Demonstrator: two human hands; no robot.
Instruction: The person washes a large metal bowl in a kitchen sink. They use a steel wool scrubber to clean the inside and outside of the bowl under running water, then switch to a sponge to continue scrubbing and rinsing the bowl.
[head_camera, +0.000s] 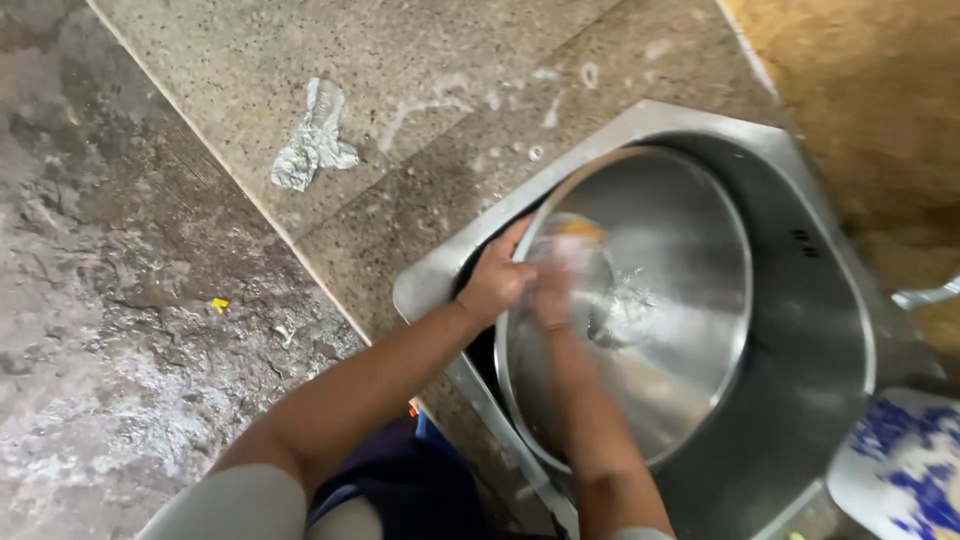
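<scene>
A large steel bowl (680, 300) sits tilted in the steel sink (830, 300). The left hand (495, 280) grips the bowl's near rim, fingers curled over it. The right hand (552, 290) — blurred — is inside the bowl by an orange scrubber (580, 230); its grip cannot be told.

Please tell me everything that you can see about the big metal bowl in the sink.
The big metal bowl is round, wide and shiny, seemingly steel, with a thin rolled rim. It sits tilted in the steel sink, its opening facing the camera. Water splashes inside near the middle, so it is wet. The left hand grips its rim on the left side. The right hand, blurred by motion, is inside the bowl; something yellowish shows just above it, too blurred to identify.
</scene>
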